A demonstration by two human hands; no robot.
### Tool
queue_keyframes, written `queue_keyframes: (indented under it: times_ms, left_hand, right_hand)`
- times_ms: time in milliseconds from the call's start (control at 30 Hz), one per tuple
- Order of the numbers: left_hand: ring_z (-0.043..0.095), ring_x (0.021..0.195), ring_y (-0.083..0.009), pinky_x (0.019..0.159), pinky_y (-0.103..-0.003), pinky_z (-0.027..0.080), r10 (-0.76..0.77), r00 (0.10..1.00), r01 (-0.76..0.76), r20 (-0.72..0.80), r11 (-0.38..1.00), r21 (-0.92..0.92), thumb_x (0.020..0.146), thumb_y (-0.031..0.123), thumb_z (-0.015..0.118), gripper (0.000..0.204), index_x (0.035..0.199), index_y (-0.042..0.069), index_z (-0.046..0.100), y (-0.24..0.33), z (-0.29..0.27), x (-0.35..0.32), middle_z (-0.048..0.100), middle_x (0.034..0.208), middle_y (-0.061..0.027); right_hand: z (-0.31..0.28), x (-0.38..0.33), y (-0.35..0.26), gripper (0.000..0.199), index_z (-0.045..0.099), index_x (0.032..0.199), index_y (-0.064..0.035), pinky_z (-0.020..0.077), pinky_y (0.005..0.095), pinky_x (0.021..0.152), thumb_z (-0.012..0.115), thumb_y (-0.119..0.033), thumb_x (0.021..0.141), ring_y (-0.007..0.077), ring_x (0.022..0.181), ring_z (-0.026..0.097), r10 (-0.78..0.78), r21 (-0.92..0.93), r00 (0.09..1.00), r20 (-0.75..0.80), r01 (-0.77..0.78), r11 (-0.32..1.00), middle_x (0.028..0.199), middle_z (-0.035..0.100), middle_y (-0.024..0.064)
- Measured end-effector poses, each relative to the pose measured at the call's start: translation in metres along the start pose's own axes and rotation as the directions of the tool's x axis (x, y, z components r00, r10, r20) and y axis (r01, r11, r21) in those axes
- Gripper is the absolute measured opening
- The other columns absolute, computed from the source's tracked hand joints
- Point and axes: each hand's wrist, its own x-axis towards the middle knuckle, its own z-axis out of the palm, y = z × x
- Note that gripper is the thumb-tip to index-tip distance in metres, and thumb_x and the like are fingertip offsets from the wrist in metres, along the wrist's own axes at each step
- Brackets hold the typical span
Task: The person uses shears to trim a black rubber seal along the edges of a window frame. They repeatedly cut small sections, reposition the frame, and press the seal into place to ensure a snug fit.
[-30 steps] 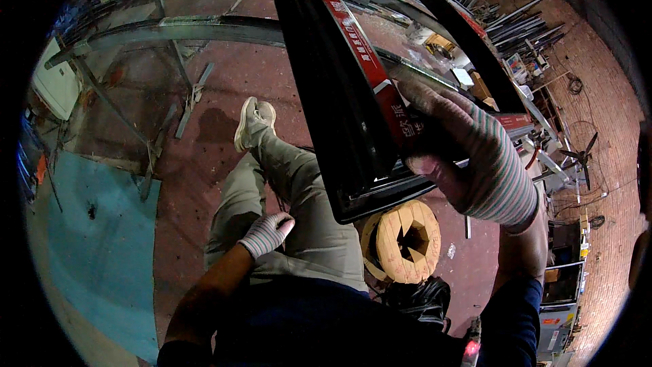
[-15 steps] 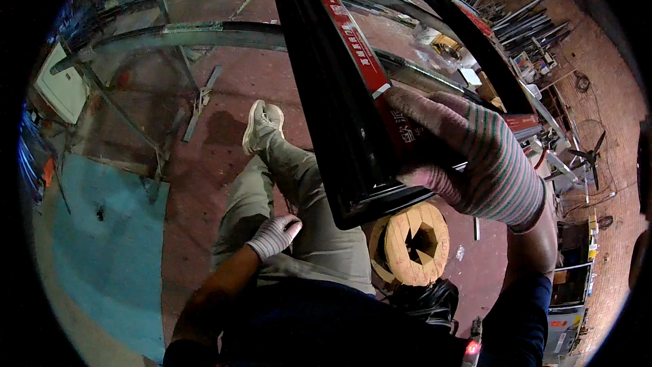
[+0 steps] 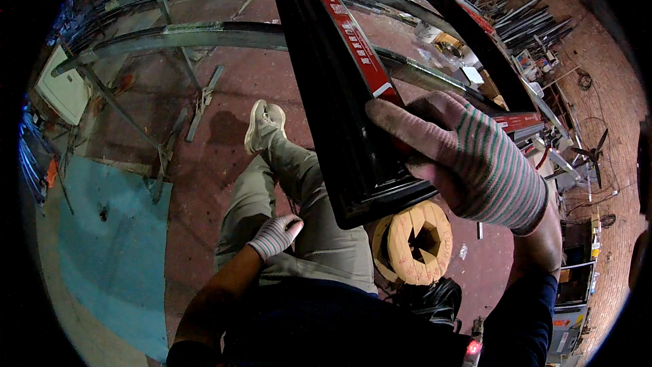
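Observation:
A black metal frame [image 3: 350,170] with red protective film [image 3: 354,47] along its bars rises in front of me, its near corner above my lap. My right hand [image 3: 468,156], in a striped knitted glove, grips the near bar beside this corner. Its index finger stretches across the bar, and the other fingers are partly hidden. Low over my thighs rests my left hand [image 3: 275,236], gloved the same way and curled closed. Whatever it might hold is hidden. The frame and my left hand are apart.
A wooden cable spool [image 3: 429,258] stands right of my legs. Long metal rails [image 3: 224,36] on legs cross ahead. A teal sheet [image 3: 112,251] lies on the floor at left. A fan [image 3: 592,151] and bundles of metal profiles [image 3: 530,27] are along the right side.
My right hand has shifted on the bar; its index finger now reaches further left over the bar's edge. The frame and my left hand stay almost still.

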Motion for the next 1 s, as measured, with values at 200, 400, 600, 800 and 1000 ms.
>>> queue_keyframes:
  times_ms: [200, 400, 600, 800, 1000]
  left_hand:
    - [0.067, 0.080, -0.0263, 0.075, -0.038, 0.053, 0.025, 0.999, -0.023, -0.038, 0.998, 0.059, 0.097, 0.039, 0.057, 0.037, 0.112, 0.007, 0.067, -0.003, 0.002, 0.003, 0.070, 0.086, -0.0138]
    - [0.066, 0.076, -0.0244, 0.072, -0.037, 0.052, 0.106, 0.992, -0.101, -0.072, 0.993, 0.068, 0.098, 0.039, 0.056, 0.036, 0.111, 0.008, 0.068, -0.008, 0.007, 0.004, 0.070, 0.083, -0.0120]
    - [0.065, 0.066, -0.0190, 0.064, -0.035, 0.051, 0.111, 0.993, -0.113, -0.049, 0.993, -0.041, 0.097, 0.033, 0.059, 0.029, 0.108, 0.007, 0.068, -0.021, 0.010, 0.010, 0.067, 0.075, -0.0100]
    - [0.065, 0.073, -0.0210, 0.069, -0.035, 0.052, 0.045, 0.999, -0.044, -0.009, 0.998, 0.046, 0.098, 0.033, 0.058, 0.030, 0.109, 0.007, 0.067, -0.004, 0.005, 0.008, 0.069, 0.080, -0.0106]
    - [0.066, 0.080, -0.0237, 0.074, -0.037, 0.052, -0.018, 0.998, 0.020, 0.068, 0.999, -0.027, 0.099, 0.037, 0.055, 0.036, 0.113, 0.005, 0.065, -0.018, 0.006, 0.009, 0.069, 0.090, -0.0125]
  right_hand:
    - [0.010, -0.004, 0.001, 0.071, 0.030, 0.152, 0.0009, 0.0467, 0.0473, 0.089, 0.062, -0.020, 0.091, 0.0410, 0.098, 0.057, 0.050, -0.029, 0.995, -0.087, -0.052, 0.998, 0.115, 0.057, 0.0245]
    - [0.008, 0.000, -0.010, 0.077, 0.029, 0.150, 0.0052, 0.0451, 0.0462, 0.093, 0.062, -0.033, 0.091, 0.0426, 0.101, 0.056, 0.169, -0.043, 0.985, -0.040, -0.171, 0.984, 0.115, 0.056, 0.0264]
    - [0.009, -0.005, -0.007, 0.074, 0.040, 0.144, 0.0058, 0.0432, 0.0452, 0.099, 0.058, -0.046, 0.094, 0.0424, 0.112, 0.056, 0.158, -0.001, 0.981, -0.114, -0.159, 0.987, 0.122, 0.056, 0.0261]
    - [0.002, -0.020, 0.006, 0.072, 0.044, 0.143, 0.0027, 0.0440, 0.0436, 0.101, 0.060, -0.048, 0.094, 0.0384, 0.119, 0.056, 0.179, 0.119, 0.979, -0.096, -0.167, 0.979, 0.127, 0.056, 0.0257]
    - [0.004, -0.027, 0.019, 0.063, 0.058, 0.128, -0.0004, 0.0434, 0.0484, 0.099, 0.068, -0.048, 0.087, 0.0416, 0.112, 0.057, 0.016, 0.099, 0.955, -0.297, 0.014, 0.995, 0.120, 0.060, 0.0217]
